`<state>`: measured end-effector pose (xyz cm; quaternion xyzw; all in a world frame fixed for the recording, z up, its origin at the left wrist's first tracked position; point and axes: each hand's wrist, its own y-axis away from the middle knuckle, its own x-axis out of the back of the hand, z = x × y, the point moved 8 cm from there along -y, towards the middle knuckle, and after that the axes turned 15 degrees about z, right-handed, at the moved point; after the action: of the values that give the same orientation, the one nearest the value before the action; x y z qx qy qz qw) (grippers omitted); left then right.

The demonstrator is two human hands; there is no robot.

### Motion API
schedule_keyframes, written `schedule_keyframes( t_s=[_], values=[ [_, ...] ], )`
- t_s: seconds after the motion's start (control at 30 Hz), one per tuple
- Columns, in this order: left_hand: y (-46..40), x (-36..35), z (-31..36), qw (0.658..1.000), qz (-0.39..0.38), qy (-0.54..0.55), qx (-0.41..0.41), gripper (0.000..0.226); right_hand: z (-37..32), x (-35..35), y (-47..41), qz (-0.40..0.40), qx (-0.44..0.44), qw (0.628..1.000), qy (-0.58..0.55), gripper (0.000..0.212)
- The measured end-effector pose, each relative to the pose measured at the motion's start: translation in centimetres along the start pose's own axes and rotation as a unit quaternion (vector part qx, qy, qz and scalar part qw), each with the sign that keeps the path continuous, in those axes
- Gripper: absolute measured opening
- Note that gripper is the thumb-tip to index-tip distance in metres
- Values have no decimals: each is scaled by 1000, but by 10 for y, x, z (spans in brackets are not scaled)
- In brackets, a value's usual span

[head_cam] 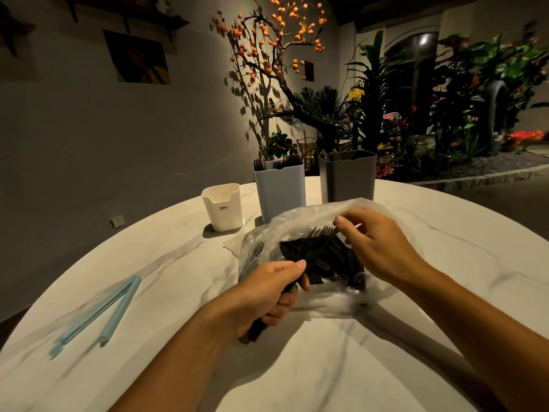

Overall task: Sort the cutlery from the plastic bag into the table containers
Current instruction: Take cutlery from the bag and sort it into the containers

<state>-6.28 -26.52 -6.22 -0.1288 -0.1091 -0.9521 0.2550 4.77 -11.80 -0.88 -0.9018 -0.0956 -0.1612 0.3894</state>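
Round marble table, dim light. Clear plastic bag lying just past the middle of the surface, mouth toward the near edge, dark plastic cutlery heaped inside, fork tines showing. Left hand at the bag's mouth, fingers curled round a bundle of black handles sticking out toward the near edge. Right hand over the bag's right side, thumb and fingertips pinching the upper film and lifting it open.

Toward the far edge, three containers in a row: white one on the left, pale blue one in the middle with dark cutlery standing in it, grey one on the right, contents hard to make out. Near the left edge, a pale blue sealing clip lying open.
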Motion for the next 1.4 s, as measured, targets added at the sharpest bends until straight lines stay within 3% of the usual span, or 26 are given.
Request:
schedule_keyframes(
  t_s=[0.13,0.3,0.53,0.63,0.7,0.93,1.1,1.27,1.4],
  values=[
    [2,-5,-2,1000,-11,3,-14,40,-3,-13,9,-108,-93,979,-142,15],
    [-1,-9,-7,999,-7,51,5,36,3,-10,9,-119,-194,934,-276,16],
    [-4,-10,-6,997,19,71,14,28,6,-14,12,-137,-166,957,-196,15],
    [-4,-9,-6,996,24,83,19,43,3,-21,16,-153,-158,958,-183,22],
    [-5,-9,-4,995,33,91,12,54,-1,-22,17,-155,-156,956,-193,24],
    [-3,-8,8,992,74,63,-80,39,-11,-22,21,-183,-131,952,-207,21],
    [1,-17,9,994,47,73,-62,47,-15,-23,22,-207,-148,938,-236,22],
    [6,-14,26,984,94,66,-137,44,-30,-20,20,-206,-121,935,-261,21],
    [8,-14,33,982,108,109,-107,52,-50,-14,12,-218,-63,944,-238,14]
  ],
)
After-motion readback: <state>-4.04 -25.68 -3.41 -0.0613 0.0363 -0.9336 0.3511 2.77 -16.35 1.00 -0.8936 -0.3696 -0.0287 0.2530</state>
